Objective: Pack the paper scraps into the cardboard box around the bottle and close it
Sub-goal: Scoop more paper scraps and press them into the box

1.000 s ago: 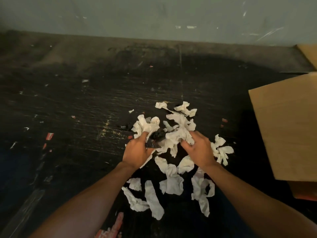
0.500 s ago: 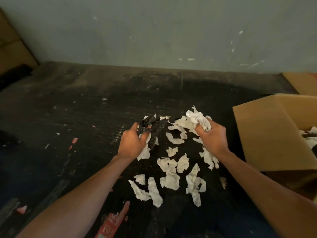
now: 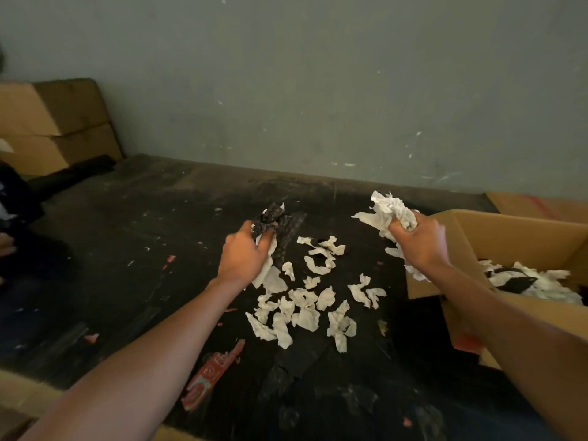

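Observation:
White crumpled paper scraps (image 3: 305,308) lie scattered on the dark floor in the middle. My left hand (image 3: 245,254) is closed on a bunch of black and white scraps (image 3: 269,218), raised just above the pile. My right hand (image 3: 420,243) grips a wad of white scraps (image 3: 389,208) and hangs at the left wall of the open cardboard box (image 3: 496,237) on the right. Inside the box lie more white scraps and something black (image 3: 518,283); I cannot make out a bottle.
Stacked cardboard boxes (image 3: 54,122) stand at the far left against the grey-green wall. A flat cardboard piece (image 3: 537,203) lies behind the open box. A red printed label (image 3: 211,375) sticks to the floor near my left forearm.
Both hands have lifted with scraps in them. My right hand has moved right toward the box; the view has tilted up, and more of the box shows.

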Tool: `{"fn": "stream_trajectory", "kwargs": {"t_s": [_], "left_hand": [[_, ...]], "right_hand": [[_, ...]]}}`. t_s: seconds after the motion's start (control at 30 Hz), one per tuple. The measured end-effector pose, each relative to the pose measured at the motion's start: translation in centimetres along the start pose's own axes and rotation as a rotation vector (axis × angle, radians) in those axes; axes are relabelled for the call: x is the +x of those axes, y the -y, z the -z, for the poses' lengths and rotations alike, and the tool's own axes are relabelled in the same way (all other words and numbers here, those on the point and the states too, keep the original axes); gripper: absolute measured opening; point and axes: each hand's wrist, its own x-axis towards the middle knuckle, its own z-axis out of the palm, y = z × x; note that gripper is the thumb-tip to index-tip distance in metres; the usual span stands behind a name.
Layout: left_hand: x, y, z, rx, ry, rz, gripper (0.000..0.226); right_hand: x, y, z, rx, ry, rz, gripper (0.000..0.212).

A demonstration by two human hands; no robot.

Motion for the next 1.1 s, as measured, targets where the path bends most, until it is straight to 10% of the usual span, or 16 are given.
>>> {"fn": "stream_trajectory", "kwargs": {"t_s": [1.1], "left_hand": [[-25.0, -20.2, 12.1, -0.117, -0.314, -0.292, 0.052]], "right_hand": [[-20.9, 11.0, 19.7, -0.066, -0.173, 0.331, 0.020]]}}
